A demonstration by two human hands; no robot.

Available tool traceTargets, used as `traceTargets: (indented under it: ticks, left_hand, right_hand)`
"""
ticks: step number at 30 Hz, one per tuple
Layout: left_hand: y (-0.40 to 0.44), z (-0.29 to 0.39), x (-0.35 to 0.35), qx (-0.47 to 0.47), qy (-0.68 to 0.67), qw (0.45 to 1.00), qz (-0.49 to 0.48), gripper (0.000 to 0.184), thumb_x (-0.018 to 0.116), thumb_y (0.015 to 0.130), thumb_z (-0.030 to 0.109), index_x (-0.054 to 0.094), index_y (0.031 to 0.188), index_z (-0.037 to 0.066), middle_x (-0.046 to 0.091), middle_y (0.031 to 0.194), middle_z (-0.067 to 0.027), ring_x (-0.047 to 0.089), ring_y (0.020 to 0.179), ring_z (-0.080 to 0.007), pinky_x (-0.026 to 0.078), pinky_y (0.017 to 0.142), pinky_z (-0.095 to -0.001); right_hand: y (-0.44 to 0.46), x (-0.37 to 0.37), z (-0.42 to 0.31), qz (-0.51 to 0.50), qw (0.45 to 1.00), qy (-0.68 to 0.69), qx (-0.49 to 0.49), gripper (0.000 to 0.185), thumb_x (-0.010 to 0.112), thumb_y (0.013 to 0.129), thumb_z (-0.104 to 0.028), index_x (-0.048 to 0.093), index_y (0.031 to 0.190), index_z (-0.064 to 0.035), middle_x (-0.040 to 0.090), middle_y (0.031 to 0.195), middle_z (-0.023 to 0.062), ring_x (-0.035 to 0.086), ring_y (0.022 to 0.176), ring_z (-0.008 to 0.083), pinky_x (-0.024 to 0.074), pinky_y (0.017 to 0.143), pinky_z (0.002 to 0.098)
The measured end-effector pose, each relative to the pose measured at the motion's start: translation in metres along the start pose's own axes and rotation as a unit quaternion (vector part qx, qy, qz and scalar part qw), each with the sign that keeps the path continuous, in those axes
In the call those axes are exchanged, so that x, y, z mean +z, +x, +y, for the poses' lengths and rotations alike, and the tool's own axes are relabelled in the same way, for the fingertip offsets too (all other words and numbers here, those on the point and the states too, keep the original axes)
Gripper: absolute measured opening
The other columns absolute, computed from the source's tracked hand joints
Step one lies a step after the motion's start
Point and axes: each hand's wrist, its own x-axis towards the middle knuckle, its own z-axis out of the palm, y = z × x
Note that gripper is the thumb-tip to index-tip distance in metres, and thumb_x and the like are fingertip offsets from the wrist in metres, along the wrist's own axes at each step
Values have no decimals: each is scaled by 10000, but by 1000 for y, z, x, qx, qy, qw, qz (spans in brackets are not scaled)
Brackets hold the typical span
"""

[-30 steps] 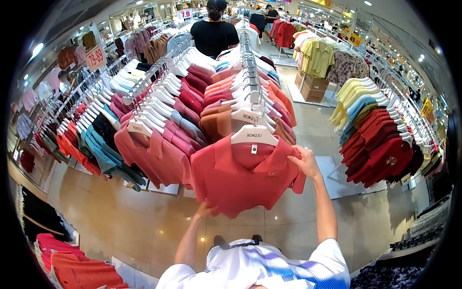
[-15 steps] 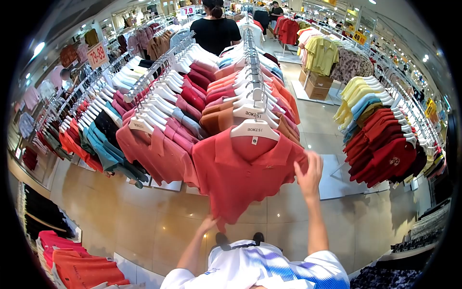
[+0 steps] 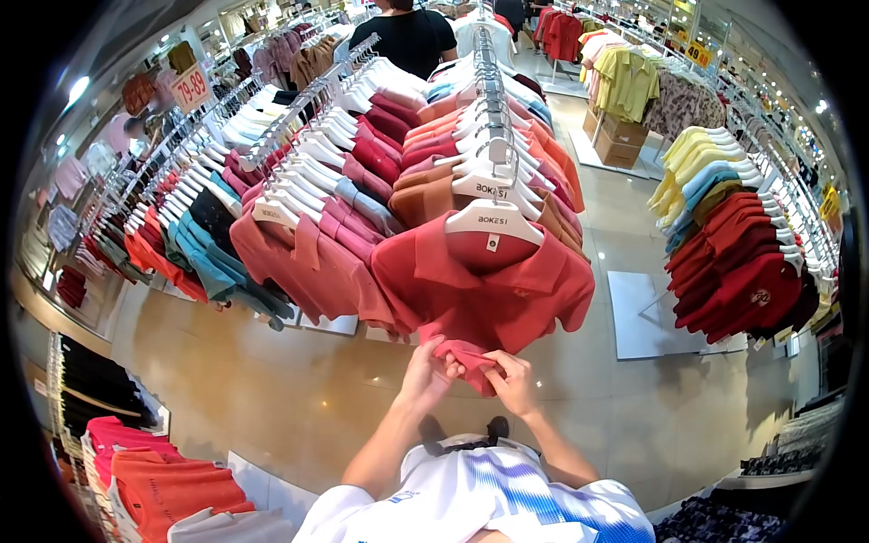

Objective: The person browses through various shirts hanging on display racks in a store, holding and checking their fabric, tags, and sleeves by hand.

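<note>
A coral-red polo shirt point(image 3: 493, 285) hangs on a white hanger point(image 3: 494, 220) at the front end of the middle rack. My left hand point(image 3: 429, 369) is closed on the shirt's lower edge. Beside it, my right hand point(image 3: 512, 380) pinches the same hem from the other side. The cloth between the two hands is bunched and drawn toward me. Behind this shirt hang brown point(image 3: 424, 192) and pink shirts. To its left is a dusty-pink polo shirt point(image 3: 303, 262) on the neighbouring row.
Dark red shirts point(image 3: 742, 290) hang on a rack at the right, over a white base board point(image 3: 638, 312). Folded orange shirts point(image 3: 172, 493) lie at lower left. A person in a black top point(image 3: 405, 43) stands behind the middle rack. Cardboard boxes point(image 3: 620, 142) sit farther back.
My right hand has left the shirt's sleeve and come down to the hem beside my left hand. The hem is now raised and gathered. The view has tilted slightly.
</note>
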Motion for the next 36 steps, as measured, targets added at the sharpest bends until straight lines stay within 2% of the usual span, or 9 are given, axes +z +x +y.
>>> traceTargets:
  ticks: [8,10,12,14,18,22,26,28,36]
  left_hand:
    - [-23,-6,10,155,148,977,-8,286,605,903,253,461,991,21,532,864,-64,563,799,-214,484,718,-350]
    - [-30,-5,19,481,563,672,-17,493,695,826,293,415,1106,0,514,1000,-107,523,945,-235,464,785,-353]
    - [-42,6,32,482,586,652,-8,550,754,753,308,451,1099,8,488,1104,-132,490,1014,-263,433,817,-363]
    - [-50,18,38,420,758,492,-81,469,748,758,284,503,1062,24,525,1079,-134,496,994,-288,411,822,-369]
    - [-41,14,8,257,749,604,-83,345,717,813,181,526,1047,15,573,886,-125,570,813,-215,459,684,-304]
    - [-42,17,9,248,640,719,-105,251,662,857,101,513,1034,5,568,812,-74,557,708,-148,455,649,-270]
    - [-42,20,10,241,576,778,-68,200,638,883,92,505,1012,18,569,788,-41,523,734,-97,434,661,-245]
    - [-50,24,19,227,481,845,-54,182,621,892,69,500,1023,34,523,838,19,471,762,-43,408,676,-208]
    - [-48,55,0,174,493,849,-77,232,652,835,50,517,1023,39,521,960,-15,498,882,-95,410,826,-244]
  right_hand:
    - [27,-2,-29,-56,997,52,-8,190,653,858,-160,597,790,8,531,583,97,486,511,118,386,477,283]
    - [34,1,-34,-119,990,72,9,236,648,868,-186,586,763,16,473,549,86,412,518,82,349,462,288]
    - [37,4,-33,-161,984,75,30,251,641,876,-194,588,760,22,459,542,74,415,521,71,355,468,285]
    - [37,10,-30,-164,979,118,6,252,640,875,-188,588,753,26,454,541,68,420,529,61,362,475,278]
    - [41,9,-22,-243,935,248,68,158,626,894,-137,604,837,9,566,675,2,485,646,34,418,566,223]
    - [40,1,-24,-260,904,326,95,108,605,903,-97,599,896,11,599,809,-12,536,746,44,450,646,215]
    - [25,5,-8,-241,916,314,70,105,604,896,-85,602,922,16,602,775,1,552,723,53,459,632,228]
    - [16,1,15,-248,955,148,66,116,615,882,-82,607,945,16,592,728,12,528,668,50,444,591,236]
    - [21,-40,2,-85,991,105,25,151,629,881,-129,622,865,21,545,650,36,445,614,45,388,540,243]
